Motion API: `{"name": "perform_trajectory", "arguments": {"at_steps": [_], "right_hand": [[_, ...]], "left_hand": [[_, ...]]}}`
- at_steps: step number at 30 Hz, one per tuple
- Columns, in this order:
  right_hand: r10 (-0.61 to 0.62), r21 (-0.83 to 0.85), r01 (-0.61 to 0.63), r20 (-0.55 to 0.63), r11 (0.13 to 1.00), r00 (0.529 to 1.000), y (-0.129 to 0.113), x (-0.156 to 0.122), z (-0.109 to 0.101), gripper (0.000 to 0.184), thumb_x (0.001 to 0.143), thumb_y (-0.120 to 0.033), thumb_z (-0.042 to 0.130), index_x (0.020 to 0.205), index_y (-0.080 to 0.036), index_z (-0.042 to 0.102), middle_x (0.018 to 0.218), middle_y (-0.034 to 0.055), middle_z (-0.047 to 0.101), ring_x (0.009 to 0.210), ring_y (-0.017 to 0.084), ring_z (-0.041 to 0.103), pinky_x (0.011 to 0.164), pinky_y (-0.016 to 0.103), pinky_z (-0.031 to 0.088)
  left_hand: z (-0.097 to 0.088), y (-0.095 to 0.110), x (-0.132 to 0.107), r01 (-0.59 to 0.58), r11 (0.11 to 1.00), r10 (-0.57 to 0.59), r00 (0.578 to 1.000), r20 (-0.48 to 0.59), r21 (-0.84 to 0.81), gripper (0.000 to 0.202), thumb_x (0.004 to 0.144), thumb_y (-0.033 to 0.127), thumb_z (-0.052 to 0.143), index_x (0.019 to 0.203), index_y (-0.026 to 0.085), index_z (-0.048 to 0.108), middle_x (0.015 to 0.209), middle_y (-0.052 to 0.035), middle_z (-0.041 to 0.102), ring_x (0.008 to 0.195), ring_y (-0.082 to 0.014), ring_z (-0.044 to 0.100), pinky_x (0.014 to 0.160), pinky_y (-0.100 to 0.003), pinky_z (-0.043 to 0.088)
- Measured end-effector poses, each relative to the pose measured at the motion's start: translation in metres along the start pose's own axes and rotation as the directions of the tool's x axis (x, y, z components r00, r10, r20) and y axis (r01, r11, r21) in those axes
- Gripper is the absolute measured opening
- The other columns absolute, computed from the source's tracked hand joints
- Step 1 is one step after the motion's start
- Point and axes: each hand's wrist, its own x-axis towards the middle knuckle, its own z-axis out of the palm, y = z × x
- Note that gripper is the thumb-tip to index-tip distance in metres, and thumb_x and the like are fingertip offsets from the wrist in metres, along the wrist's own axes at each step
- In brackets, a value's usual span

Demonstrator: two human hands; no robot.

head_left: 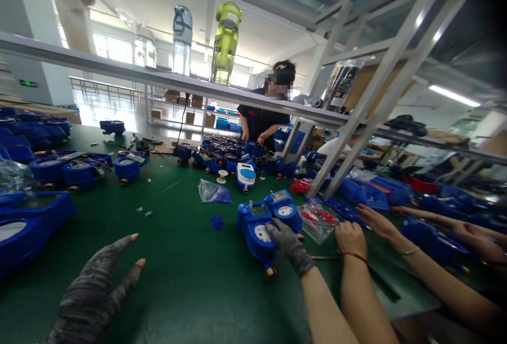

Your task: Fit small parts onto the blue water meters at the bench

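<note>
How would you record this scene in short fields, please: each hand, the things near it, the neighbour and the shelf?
Left hand: gloved, fingers spread, holding nothing visible
Right hand: gloved, touching the front blue meter; firmness of grip unclear
Beside the right hand: second blue meter, bag with red parts
Farther forward: white spool, blue-and-white meter
Neighbour: another person's hand, red band at its wrist
Shelf: yellow-green bottle, grey-blue bottle
</note>
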Motion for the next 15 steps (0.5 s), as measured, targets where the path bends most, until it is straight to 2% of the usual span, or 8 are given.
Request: {"name": "perform_trajectory", "arguments": {"at_steps": [2, 4, 6, 7, 9, 11, 13, 15], "right_hand": [[-0.019, 0.09, 0.017, 0.022, 0.996, 1.0, -0.045, -0.034, 0.012, 0.026, 0.086, -0.028, 0.051, 0.061, -0.027, 0.058, 0.073, 0.0114, 0.066, 0.093, 0.032, 0.062, 0.091, 0.052, 0.042], [-0.064, 0.216, 0.041, 0.098, 0.975, 0.993, -0.105, -0.088, 0.038, 0.009, 0.083, -0.037, 0.058, 0.08, -0.034, 0.067, 0.088, 0.006, 0.072, 0.098, 0.032, 0.064, 0.087, 0.046, 0.049], [-0.075, 0.55, -0.099, 0.285, 0.829, 0.955, -0.168, -0.147, 0.068, 0.022, 0.085, -0.041, 0.057, 0.105, -0.039, 0.066, 0.107, 0.0039, 0.071, 0.111, 0.031, 0.061, 0.091, 0.042, 0.051], [-0.126, 0.635, -0.178, 0.403, 0.752, 0.907, -0.196, -0.172, 0.082, 0.032, 0.088, -0.043, 0.055, 0.119, -0.037, 0.062, 0.114, 0.0038, 0.069, 0.114, 0.03, 0.06, 0.093, 0.042, 0.051], [-0.184, 0.672, -0.214, 0.468, 0.709, 0.864, -0.235, -0.199, 0.103, 0.041, 0.089, -0.046, 0.054, 0.127, -0.031, 0.058, 0.113, 0.0038, 0.07, 0.109, 0.028, 0.063, 0.09, 0.041, 0.053], [-0.203, 0.657, -0.178, 0.46, 0.733, 0.865, -0.248, -0.192, 0.117, 0.039, 0.091, -0.045, 0.05, 0.125, -0.027, 0.059, 0.111, 0.0045, 0.07, 0.104, 0.024, 0.065, 0.089, 0.039, 0.054], [-0.179, 0.566, -0.093, 0.406, 0.819, 0.896, -0.245, -0.162, 0.13, 0.033, 0.094, -0.039, 0.046, 0.118, -0.024, 0.062, 0.11, 0.0058, 0.069, 0.1, 0.021, 0.065, 0.089, 0.034, 0.052], [-0.132, 0.357, 0.0, 0.345, 0.934, 0.929, -0.236, -0.123, 0.145, 0.024, 0.092, -0.029, 0.048, 0.108, -0.019, 0.063, 0.105, 0.0062, 0.069, 0.094, 0.018, 0.065, 0.087, 0.029, 0.05]], "left_hand": [[0.013, 0.016, -0.017, 0.021, 0.991, -0.01, 0.996, 0.084, -0.132, 0.056, 0.079, 0.06, 0.058, 0.127, 0.031, 0.055, 0.123, -0.0057, 0.065, 0.114, -0.0311, 0.061, 0.1, -0.054, 0.049], [0.026, 0.041, -0.036, 0.061, 0.963, -0.012, 0.983, 0.181, -0.264, 0.057, 0.083, 0.054, 0.059, 0.134, 0.031, 0.05, 0.132, -0.0064, 0.06, 0.121, -0.0305, 0.056, 0.102, -0.053, 0.047], [0.035, 0.07, -0.053, 0.091, 0.918, -0.009, 0.978, 0.209, -0.386, 0.064, 0.086, 0.049, 0.059, 0.144, 0.033, 0.037, 0.143, -0.0068, 0.05, 0.129, -0.0303, 0.049, 0.106, -0.052, 0.043], [0.037, 0.083, -0.059, 0.111, 0.882, -0.009, 0.976, 0.218, -0.458, 0.069, 0.087, 0.045, 0.059, 0.148, 0.032, 0.029, 0.146, -0.0088, 0.046, 0.13, -0.0306, 0.048, 0.105, -0.05, 0.045], [0.037, 0.101, -0.068, 0.177, 0.815, -0.073, 0.976, 0.206, -0.551, 0.073, 0.09, 0.038, 0.057, 0.152, 0.03, 0.019, 0.144, -0.0137, 0.048, 0.123, -0.0305, 0.055, 0.098, -0.046, 0.051], [0.029, 0.106, -0.07, 0.214, 0.807, -0.144, 0.975, 0.168, -0.55, 0.068, 0.093, 0.032, 0.053, 0.152, 0.028, 0.019, 0.139, -0.0159, 0.052, 0.118, -0.0302, 0.059, 0.093, -0.043, 0.054], [0.02, 0.099, -0.071, 0.199, 0.867, -0.169, 0.98, 0.106, -0.457, 0.064, 0.093, 0.03, 0.051, 0.151, 0.027, 0.023, 0.136, -0.0157, 0.055, 0.116, -0.0309, 0.06, 0.092, -0.044, 0.054], [0.014, 0.088, -0.071, 0.08, 0.942, -0.083, 0.997, 0.005, -0.325, 0.067, 0.092, 0.031, 0.053, 0.151, 0.024, 0.024, 0.138, -0.0171, 0.052, 0.121, -0.0339, 0.056, 0.096, -0.05, 0.052]]}}
